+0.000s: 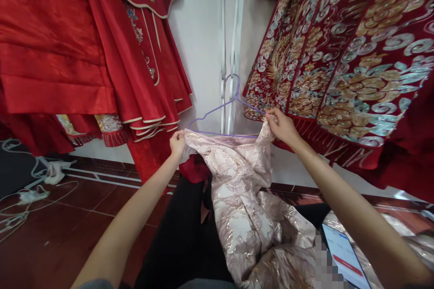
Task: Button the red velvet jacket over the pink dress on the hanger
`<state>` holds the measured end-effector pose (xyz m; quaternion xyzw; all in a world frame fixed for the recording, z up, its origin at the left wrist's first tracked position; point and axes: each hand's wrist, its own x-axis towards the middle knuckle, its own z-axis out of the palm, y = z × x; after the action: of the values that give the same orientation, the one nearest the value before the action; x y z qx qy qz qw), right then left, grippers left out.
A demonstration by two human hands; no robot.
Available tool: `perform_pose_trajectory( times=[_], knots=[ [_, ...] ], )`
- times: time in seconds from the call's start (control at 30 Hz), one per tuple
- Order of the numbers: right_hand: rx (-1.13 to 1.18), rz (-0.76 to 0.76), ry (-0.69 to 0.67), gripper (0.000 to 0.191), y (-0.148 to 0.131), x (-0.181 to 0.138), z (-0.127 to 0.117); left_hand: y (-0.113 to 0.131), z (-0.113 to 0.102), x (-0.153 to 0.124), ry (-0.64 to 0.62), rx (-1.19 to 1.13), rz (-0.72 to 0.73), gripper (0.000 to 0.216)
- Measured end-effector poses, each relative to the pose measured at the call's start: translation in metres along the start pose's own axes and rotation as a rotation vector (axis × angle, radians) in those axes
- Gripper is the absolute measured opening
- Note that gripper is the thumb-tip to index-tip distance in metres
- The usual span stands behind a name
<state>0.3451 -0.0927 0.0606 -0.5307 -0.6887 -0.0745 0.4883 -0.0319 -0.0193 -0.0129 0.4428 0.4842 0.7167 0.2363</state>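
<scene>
A pale pink dress [233, 180] with a shiny gold pattern lies across my lap, its top edge held up in front of me. My left hand [177, 143] pinches the dress's left upper corner. On the other side, my right hand [280, 125] grips the right shoulder part, close to the end of a purple hanger [217, 109]. The hanger stands behind the neckline with its hook upward, against white upright poles. Whether its right arm is inside the shoulder is hidden by my fingers.
Red garments [135, 54] hang at left, and an embroidered red and gold garment [339, 63] hangs at right. White cables and a power strip [34, 195] lie on the tiled floor. A phone [344, 255] with a lit screen rests beside my right thigh.
</scene>
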Motion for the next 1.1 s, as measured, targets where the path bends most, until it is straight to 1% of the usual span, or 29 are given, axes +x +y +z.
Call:
perform_pose_trajectory(
  times=[0.1, 0.2, 0.23, 0.27, 0.4, 0.63, 0.7, 0.83, 0.93, 1.0, 1.1],
  knots=[
    [0.001, -0.011, 0.005, 0.025, 0.003, 0.003, -0.001, -0.003, 0.004, 0.002, 0.033, -0.036, -0.087, 0.009],
    [0.006, -0.012, 0.005, 0.024, 0.004, 0.004, 0.0, -0.002, 0.008, 0.004, 0.034, -0.053, -0.223, 0.01],
    [0.008, -0.009, 0.007, 0.024, 0.004, 0.004, 0.001, -0.001, 0.009, 0.005, 0.028, -0.061, -0.247, 0.012],
    [0.009, -0.007, 0.009, 0.024, 0.004, 0.004, 0.001, 0.0, 0.01, 0.006, 0.017, -0.074, -0.248, 0.013],
    [-0.009, -0.006, 0.01, 0.025, 0.006, 0.004, 0.001, 0.0, 0.008, 0.007, -0.019, -0.106, -0.153, 0.013],
    [-0.014, -0.012, 0.022, 0.024, 0.004, 0.002, 0.003, -0.005, 0.001, 0.004, -0.019, -0.086, -0.186, 0.013],
    [-0.006, -0.021, 0.024, 0.024, 0.001, 0.001, 0.004, -0.003, 0.001, 0.005, -0.036, -0.081, -0.149, 0.016],
    [0.019, -0.018, 0.014, 0.024, 0.002, 0.001, 0.003, 0.009, 0.007, 0.015, -0.138, -0.014, -0.007, 0.026],
    [0.052, 0.031, -0.015, 0.023, 0.009, 0.005, 0.001, 0.023, 0.014, 0.029, -0.235, 0.024, 0.053, 0.035],
    [0.087, 0.089, -0.059, 0.023, 0.013, 0.008, 0.0, 0.036, 0.02, 0.037, -0.343, 0.008, 0.09, 0.042],
    [0.135, 0.149, -0.141, 0.023, 0.017, 0.014, -0.004, 0.06, 0.028, 0.044, -0.565, 0.015, 0.142, 0.05]
  ],
)
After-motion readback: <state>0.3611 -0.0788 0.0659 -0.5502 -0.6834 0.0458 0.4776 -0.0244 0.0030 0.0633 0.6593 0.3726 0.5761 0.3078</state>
